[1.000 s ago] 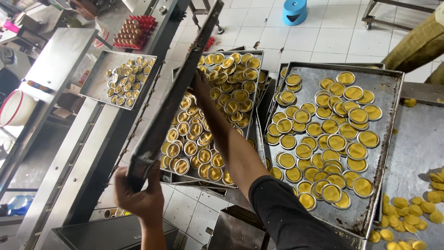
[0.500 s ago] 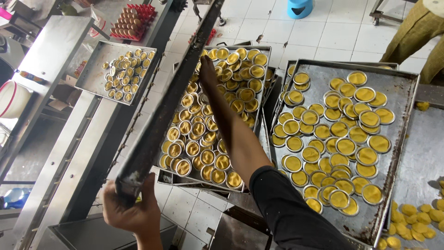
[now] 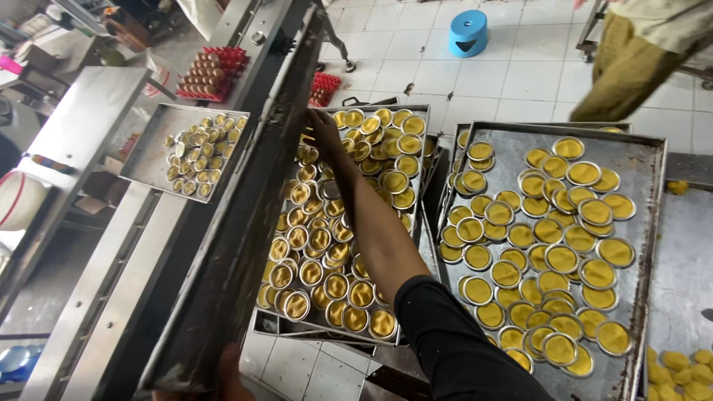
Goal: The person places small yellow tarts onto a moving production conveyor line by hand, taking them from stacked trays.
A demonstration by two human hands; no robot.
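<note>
Since half a second ago you have swung the dark baking tray [image 3: 245,223] steeper, so it now stands nearly on edge, and your left hand [image 3: 230,379] has dropped almost out at the bottom edge of the view. Its fingers grip the tray's near end; how tightly, I cannot tell. Your right hand [image 3: 321,130] is closed on the tray's far long edge, forearm stretched across the middle tray of tart moulds [image 3: 349,238]. Right of it lies a second tray of filled moulds [image 3: 557,245]. Left, on the steel counter [image 3: 74,148], sits a smaller tray of moulds [image 3: 189,152]. Red egg cartons [image 3: 212,74] stand beyond.
</note>
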